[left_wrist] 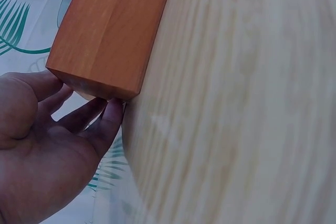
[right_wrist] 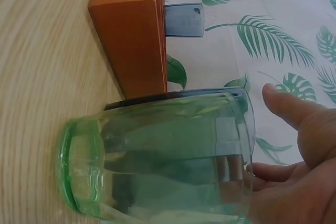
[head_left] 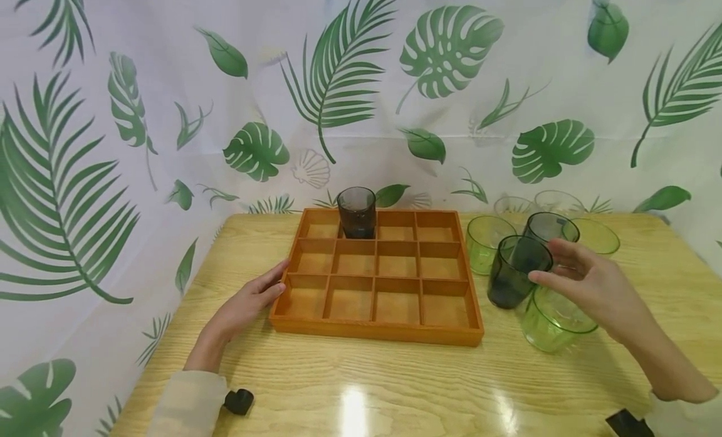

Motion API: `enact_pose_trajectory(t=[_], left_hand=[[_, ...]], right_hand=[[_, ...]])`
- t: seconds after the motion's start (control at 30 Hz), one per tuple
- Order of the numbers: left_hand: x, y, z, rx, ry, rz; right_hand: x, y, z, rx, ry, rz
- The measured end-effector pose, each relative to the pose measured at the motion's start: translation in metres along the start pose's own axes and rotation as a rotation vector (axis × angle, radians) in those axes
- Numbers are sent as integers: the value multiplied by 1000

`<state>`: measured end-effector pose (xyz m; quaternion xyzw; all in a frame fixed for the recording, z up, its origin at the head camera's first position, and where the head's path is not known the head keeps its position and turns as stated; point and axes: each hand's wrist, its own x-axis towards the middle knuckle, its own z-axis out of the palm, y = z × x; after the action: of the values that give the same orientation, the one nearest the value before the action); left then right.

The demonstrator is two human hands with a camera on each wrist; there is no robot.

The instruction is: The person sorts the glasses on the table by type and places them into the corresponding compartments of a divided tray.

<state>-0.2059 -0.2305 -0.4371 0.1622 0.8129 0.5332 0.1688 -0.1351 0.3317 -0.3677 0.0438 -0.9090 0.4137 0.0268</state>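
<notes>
A dark grey, see-through tumbler (head_left: 506,280) sits just right of an orange-brown wooden tray (head_left: 375,330) with twelve compartments. The right hand (head_left: 600,293) has thumb and fingers spread at its rim; whether they touch it I cannot tell. A green transparent tumbler (head_left: 547,327) stands nearer the viewer. The left hand (head_left: 242,308), fingers loosely extended, touches the tray's left side. Another dark grey tumbler (head_left: 358,221) occupies the back row's second compartment from the left.

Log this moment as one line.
left hand: touching wooden tray | right hand: at nearer dark glass beside tray | in tray: lone dark glass, back row
</notes>
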Motion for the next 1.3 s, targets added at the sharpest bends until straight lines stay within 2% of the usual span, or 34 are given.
enact_pose_trajectory(t=[0.1, 0.3, 0.4, 0.8, 1.07, 1.3], left_hand=[[0, 0, 1, -3, -4, -5], [0, 0, 2, -11, -3, -11], [0, 1, 1, -15, -2, -6], [1, -2, 0, -2, -1, -18], [1, -6, 1, -15, 7, -29], [2, -6, 1, -10, 8, -10]], right_hand=[[0, 1, 3, -39, -1, 9], [4, -1, 9, -20, -14, -17], [6, -3, 11, -43, -16, -17], [14, -10, 22, -186, 8, 67], [14, -14, 28, -195, 51, 62], [11, -15, 30, -193, 74, 82]])
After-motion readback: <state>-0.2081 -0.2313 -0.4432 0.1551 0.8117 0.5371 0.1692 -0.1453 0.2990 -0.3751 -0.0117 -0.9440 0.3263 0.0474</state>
